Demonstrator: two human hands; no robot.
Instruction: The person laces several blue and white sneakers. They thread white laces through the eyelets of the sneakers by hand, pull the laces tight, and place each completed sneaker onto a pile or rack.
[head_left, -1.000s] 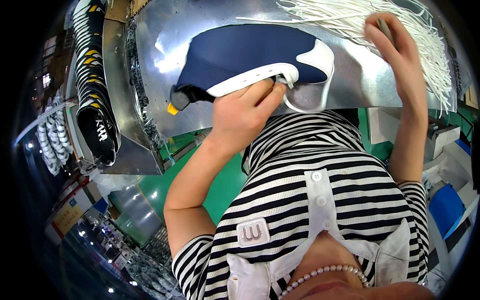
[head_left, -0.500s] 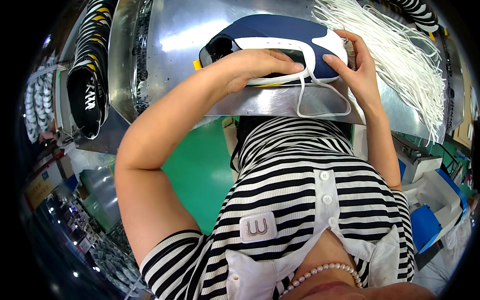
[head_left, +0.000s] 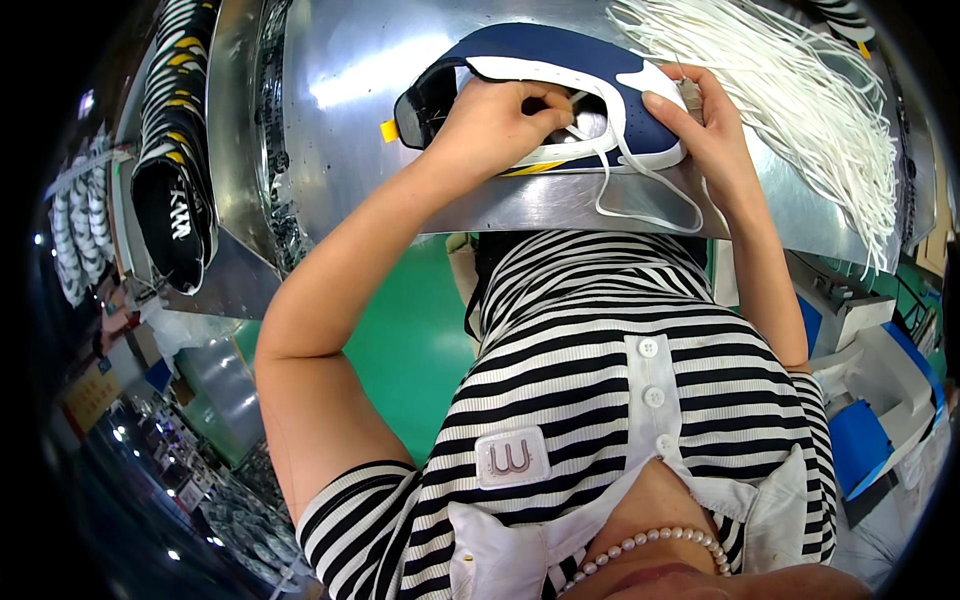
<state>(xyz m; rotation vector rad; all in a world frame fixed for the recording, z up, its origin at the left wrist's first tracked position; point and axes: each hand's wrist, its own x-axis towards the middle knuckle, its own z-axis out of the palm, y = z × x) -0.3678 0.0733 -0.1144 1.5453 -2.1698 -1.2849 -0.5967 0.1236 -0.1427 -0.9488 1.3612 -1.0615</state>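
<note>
A navy and white shoe upper [head_left: 560, 45] lies on its side on the metal table, its toe toward the right. My left hand [head_left: 492, 122] reaches into the lacing opening, thumb and fingers pinched on a white shoelace [head_left: 622, 135] inside it. The rest of that lace comes out near the toe and hangs in a loose loop over the table's near edge. Around the toe, my right hand [head_left: 718, 130] grips the upper, thumb on top and fingers at the far side. A small brownish piece [head_left: 691, 95] shows between those fingers and the toe; its kind is unclear.
Loose white laces [head_left: 790, 120] lie in a large heap at the right of the metal table [head_left: 350, 150]. A long row of nested black-and-white shoe uppers [head_left: 172, 215] stands along the left. A grey and blue machine [head_left: 870, 410] is at the lower right.
My left hand has drawn back a little to the left and its fingers now pinch inside the opening, which shows more fully. My right hand keeps its grip on the toe.
</note>
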